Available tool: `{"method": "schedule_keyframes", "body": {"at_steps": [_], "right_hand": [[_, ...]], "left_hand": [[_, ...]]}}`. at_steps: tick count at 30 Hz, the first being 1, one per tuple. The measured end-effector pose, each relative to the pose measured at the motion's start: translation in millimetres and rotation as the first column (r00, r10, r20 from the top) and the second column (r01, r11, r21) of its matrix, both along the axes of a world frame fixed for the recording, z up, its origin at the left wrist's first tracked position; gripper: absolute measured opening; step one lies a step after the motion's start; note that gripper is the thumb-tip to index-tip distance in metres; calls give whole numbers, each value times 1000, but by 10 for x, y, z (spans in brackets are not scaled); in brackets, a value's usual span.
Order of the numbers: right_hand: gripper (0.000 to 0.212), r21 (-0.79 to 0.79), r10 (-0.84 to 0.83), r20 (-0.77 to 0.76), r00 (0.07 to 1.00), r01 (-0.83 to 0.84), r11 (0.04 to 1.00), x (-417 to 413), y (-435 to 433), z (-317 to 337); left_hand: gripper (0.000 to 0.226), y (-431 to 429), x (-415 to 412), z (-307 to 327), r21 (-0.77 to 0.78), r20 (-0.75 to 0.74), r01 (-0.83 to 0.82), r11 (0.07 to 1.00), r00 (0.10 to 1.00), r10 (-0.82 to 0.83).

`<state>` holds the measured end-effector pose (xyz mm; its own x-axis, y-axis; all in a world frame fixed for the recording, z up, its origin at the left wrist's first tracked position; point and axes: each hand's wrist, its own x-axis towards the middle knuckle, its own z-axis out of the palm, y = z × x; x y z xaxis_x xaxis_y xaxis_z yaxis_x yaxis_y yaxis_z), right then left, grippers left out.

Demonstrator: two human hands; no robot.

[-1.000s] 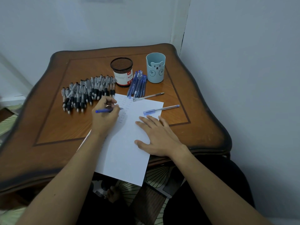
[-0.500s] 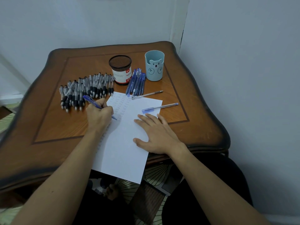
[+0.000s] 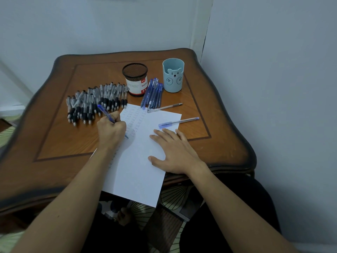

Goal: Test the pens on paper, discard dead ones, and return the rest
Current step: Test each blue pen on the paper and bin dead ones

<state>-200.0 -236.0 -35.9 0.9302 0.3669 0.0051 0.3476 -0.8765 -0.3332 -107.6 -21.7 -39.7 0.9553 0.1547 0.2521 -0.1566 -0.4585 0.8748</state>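
My left hand [image 3: 111,131] grips a blue pen [image 3: 104,112] in a writing hold, its tip down on the white paper [image 3: 135,170] beside columns of small test marks. My right hand [image 3: 175,152] lies flat with spread fingers on the sheet's right side. A large pile of black-grip pens [image 3: 94,103] lies at the left, a bundle of blue pens [image 3: 152,94] sits beyond the sheet. A capped blue pen [image 3: 178,121] and a thin grey pen [image 3: 165,107] lie loose near the sheet's far right corner.
A black mesh holder with a red-and-white label [image 3: 135,80] and a light blue bear cup [image 3: 173,75] stand at the back of the brown wooden table [image 3: 54,136]. Walls close in behind and on the right. The paper overhangs the near table edge.
My left hand turned the blue pen from lying sideways into a writing hold and brought its tip down onto the paper, sliding slightly nearer. My right hand stayed flat on the sheet.
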Motion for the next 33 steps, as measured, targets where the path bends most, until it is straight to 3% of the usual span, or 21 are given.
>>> {"method": "schedule_keyframes", "body": {"at_steps": [20,25,33], "right_hand": [[71,5,-7,18,1000,7,1000,12,9,-26],[71,-5,-5,12,1000,5,1000,19,7,-21],[71,-13,9,7,1000,-9,1000,24,0,-24]], "left_hand": [[18,-4,-9,-19,7,53,96,995,994,-96],[33,-14,-4,-13,10,45,99,995,994,-99],[19,-19,-9,-22,18,39,128,992,991,-128]]}}
